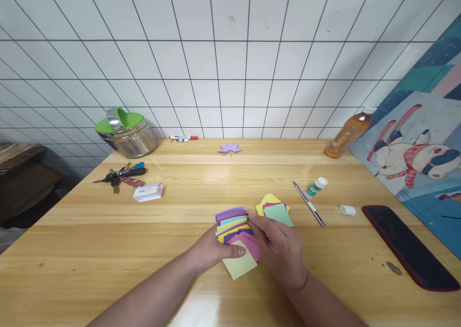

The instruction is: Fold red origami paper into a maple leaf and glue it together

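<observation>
My left hand [216, 250] is closed around a fanned stack of coloured paper squares [232, 228], its thumb lying over a pale yellow sheet [239, 267] at the front. Purple, red, light blue, yellow and pink edges show in the fan. At the stack's right edge, the fingertips of my right hand [279, 250] are pinched together against the sheets; whether they grip a single sheet is hidden. Just beyond that hand, a smaller pile of paper squares [279, 214] lies on the table, with green on top and yellow beneath, partly covered by the hand.
On the wooden table [126, 250] lie a utility knife [309, 204], glue stick [316, 187], white cap [347, 210], phone [410, 248], keys [124, 173] and white box [148, 192]. Toward the wall are a metal pot [131, 139], markers [183, 138], purple paper leaf [230, 148] and bottle [347, 135].
</observation>
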### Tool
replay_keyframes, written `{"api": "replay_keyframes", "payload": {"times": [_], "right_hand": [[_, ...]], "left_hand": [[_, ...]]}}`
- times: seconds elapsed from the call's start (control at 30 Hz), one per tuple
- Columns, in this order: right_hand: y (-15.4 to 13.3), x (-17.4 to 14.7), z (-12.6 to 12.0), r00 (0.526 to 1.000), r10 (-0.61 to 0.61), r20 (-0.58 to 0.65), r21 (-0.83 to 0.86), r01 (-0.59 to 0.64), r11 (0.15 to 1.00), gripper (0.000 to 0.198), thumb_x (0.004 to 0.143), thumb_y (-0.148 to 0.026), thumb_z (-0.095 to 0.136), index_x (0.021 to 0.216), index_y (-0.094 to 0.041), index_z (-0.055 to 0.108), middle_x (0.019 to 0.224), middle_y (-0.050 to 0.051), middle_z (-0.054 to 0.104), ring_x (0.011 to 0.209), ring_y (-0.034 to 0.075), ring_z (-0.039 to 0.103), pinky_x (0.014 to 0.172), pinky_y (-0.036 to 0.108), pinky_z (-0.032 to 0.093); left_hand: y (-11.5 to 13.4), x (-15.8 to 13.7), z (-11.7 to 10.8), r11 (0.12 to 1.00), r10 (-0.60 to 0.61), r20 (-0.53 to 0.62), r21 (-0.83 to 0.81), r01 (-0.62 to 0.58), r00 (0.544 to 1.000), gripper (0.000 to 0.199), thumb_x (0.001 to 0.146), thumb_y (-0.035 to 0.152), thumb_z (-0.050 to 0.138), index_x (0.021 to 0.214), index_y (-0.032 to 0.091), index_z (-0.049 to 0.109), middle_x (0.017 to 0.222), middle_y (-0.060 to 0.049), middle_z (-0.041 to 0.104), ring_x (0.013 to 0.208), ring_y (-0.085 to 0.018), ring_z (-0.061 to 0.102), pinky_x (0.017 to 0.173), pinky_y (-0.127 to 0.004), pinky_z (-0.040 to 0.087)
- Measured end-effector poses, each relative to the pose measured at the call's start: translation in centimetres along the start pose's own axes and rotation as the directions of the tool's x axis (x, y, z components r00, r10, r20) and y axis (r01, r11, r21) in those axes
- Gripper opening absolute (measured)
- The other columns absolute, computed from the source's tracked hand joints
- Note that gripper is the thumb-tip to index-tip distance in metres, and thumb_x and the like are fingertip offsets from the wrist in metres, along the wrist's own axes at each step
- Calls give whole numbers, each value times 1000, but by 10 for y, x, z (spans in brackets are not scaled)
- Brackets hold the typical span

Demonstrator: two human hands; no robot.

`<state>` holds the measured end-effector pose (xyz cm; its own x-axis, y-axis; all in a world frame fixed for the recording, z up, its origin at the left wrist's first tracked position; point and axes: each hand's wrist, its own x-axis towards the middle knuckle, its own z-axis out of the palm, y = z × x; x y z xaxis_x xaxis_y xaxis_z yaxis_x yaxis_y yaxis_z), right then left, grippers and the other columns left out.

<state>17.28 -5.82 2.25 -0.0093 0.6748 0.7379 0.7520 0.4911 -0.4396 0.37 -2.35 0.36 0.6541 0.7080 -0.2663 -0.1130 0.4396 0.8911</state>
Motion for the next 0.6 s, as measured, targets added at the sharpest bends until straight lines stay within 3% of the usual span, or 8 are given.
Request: {"api": "replay_keyframes", "payload": {"times": [0.27, 0.43, 0.6], "right_hand": [[1, 0, -2, 995, -85, -52, -5, 85, 996, 21, 81, -9, 58, 93, -23, 70, 85, 1, 75, 72, 13, 71, 65, 20, 57], [2, -1, 0, 1000, -25, 2, 30, 25, 999, 29, 83, -10, 57, 106, -23, 66, 87, 3, 74, 72, 13, 70, 66, 20, 57], [4, -3, 2, 1000, -6, 15, 50, 5, 999, 24, 82, -10, 58, 99, -22, 68, 86, 3, 74, 76, 13, 69, 70, 20, 56]], "left_hand": [[-1, 0, 1, 999, -4, -11, -47, 4, 1000, 46, 60, 19, 80, 105, 16, 67, 107, -9, 69, 93, -26, 64, 85, -39, 48], [-2, 0, 0, 998, -9, -12, -58, 9, 1000, 46, 60, 18, 80, 104, 16, 67, 104, -9, 70, 91, -25, 65, 85, -39, 49], [0, -1, 0, 999, -10, -19, -36, 9, 1000, 42, 60, 19, 81, 100, 17, 68, 101, -8, 71, 90, -24, 65, 83, -37, 49]]}}
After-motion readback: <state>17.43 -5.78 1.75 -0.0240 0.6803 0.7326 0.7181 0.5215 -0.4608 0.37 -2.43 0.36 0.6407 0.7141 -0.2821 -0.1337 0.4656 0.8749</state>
